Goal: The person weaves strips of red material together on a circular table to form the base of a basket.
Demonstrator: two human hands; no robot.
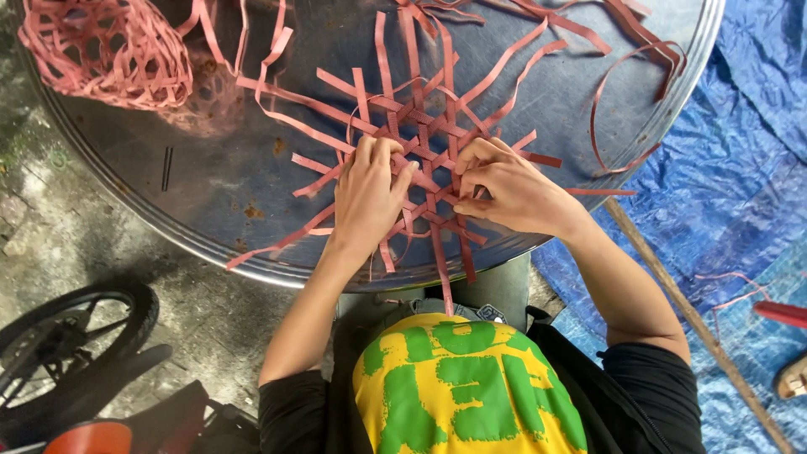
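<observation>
Pink strip lattice point(424, 160) lies flat at centre of round metal tabletop point(252, 168) w/ left hand point(368, 195) pressing down, fingers curled on crossings, & right hand point(513, 192) pinching one strip end; risk, in my judgement: lifting either hand lets springy strips slip apart.

An open lattice of flat pink plastic strips point(424, 160) lay at the middle of the round grey metal desk point(227, 181), near its front edge. The left hand point(367, 195) rested on the lattice's left part and the right hand point(510, 189) on its right. A finished pink woven strip basket point(105, 50) sat at the desk's far left, loose pink strips point(626, 76) lay at its far right, and a blue tarpaulin point(731, 160) covered the ground right of the desk.
</observation>
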